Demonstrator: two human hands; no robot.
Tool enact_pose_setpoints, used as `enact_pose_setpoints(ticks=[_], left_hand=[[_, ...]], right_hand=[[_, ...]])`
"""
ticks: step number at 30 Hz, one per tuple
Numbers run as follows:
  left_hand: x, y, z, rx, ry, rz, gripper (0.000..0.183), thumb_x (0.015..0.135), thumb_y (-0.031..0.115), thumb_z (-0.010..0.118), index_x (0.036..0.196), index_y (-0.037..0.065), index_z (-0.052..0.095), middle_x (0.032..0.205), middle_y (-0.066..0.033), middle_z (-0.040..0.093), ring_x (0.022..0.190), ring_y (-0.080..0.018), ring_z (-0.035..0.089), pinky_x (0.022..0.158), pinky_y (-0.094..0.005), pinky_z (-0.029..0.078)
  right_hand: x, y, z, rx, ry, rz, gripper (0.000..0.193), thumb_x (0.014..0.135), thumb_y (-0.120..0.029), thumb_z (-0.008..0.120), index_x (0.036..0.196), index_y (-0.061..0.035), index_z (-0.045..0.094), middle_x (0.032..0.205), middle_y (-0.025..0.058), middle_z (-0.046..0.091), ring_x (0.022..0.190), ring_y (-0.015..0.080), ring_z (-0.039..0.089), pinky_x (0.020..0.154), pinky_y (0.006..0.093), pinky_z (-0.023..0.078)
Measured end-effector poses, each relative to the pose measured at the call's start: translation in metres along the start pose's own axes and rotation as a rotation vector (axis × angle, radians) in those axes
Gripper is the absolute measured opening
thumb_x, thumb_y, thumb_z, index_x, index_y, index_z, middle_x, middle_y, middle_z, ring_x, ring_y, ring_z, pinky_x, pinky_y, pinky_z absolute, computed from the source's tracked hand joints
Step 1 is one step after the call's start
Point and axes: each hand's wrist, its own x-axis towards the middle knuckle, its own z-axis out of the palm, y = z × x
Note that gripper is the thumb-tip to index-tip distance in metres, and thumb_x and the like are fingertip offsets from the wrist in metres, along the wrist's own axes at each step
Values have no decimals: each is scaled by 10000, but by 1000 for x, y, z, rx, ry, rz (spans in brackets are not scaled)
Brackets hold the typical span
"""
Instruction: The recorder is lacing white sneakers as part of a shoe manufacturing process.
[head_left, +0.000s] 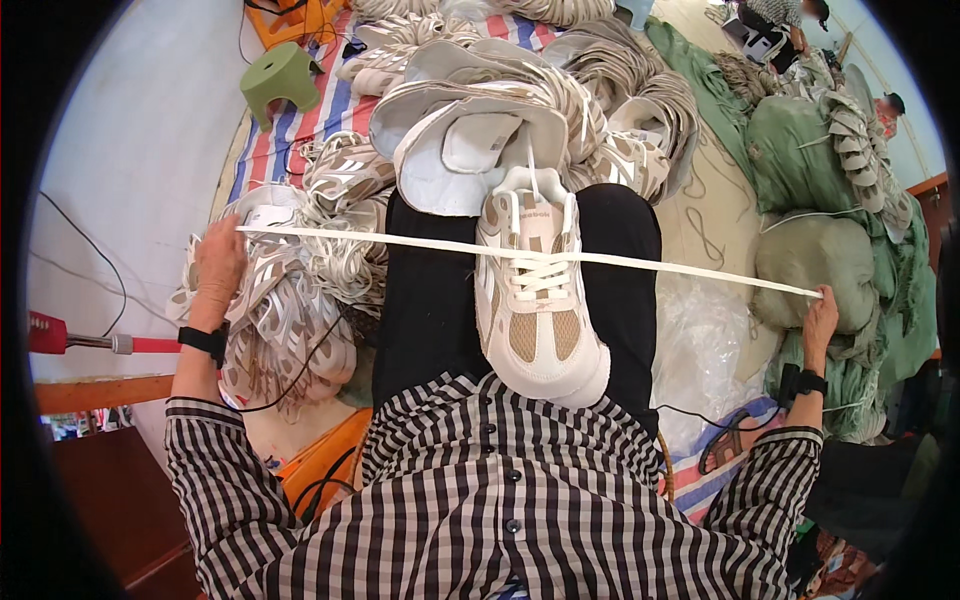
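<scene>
A beige and white sneaker upper (pixel 545 330) lies across my lap, its toe toward me and a tan mesh panel on its front. From its crossed lacing, a cream shoelace (pixel 400 240) stretches almost straight out to both sides. My left hand (pixel 220 258), far out to the left, is closed on one end of the lace. The other end is pinched in the fingers of my right hand (pixel 822 315), far out to the right. A thin white strand runs from the shoe's tongue toward the stacked uppers (pixel 480 140) beyond my knees.
More shoe uppers (pixel 285 320) are heaped at my left, beneath the left forearm. A green stool (pixel 280 80) stands at the far left on a striped sheet. To the right are clear plastic (pixel 700 350) and stuffed green sacks (pixel 815 270). Other people sit at the far right.
</scene>
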Motion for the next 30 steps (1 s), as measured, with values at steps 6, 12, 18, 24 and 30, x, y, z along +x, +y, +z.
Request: enact_pose_setpoints(ticks=[6,12,18,24,30], left_hand=[[-32,-101,9,143,-191,-277,230,905,155,459,976,-14,597,818,-282,636,822,-456,616,733,-549,466],[-57,-158,0,145,-115,-285,178,877,88,457,930,-16,591,817,-291,627,801,-469,607,699,-547,449],[-72,-160,18,76,-30,-274,145,863,47,478,919,1,604,811,-265,637,789,-457,614,691,-525,463],[-83,-159,36,81,-45,-304,122,847,43,501,868,-8,610,804,-265,637,792,-447,619,699,-515,469],[-108,-176,48,77,-62,-322,149,837,38,474,854,-24,608,778,-262,637,767,-454,615,693,-507,476]], right_hand=[[-11,51,-5,-32,59,50,171,941,-114,442,1002,-51,588,828,236,594,760,419,566,694,439,445],[-15,112,-7,82,67,228,188,938,-78,446,1003,-35,617,781,141,612,641,275,585,606,369,472],[-14,26,-6,695,113,434,221,946,-117,518,1112,-15,620,817,44,632,643,136,596,577,284,513],[-50,-219,-12,1054,-358,33,218,944,-58,518,1153,-7,552,907,82,689,820,142,658,744,266,533],[-84,-366,-14,1252,-789,-212,53,924,-84,625,939,-34,615,790,-16,606,723,54,569,666,201,463]])
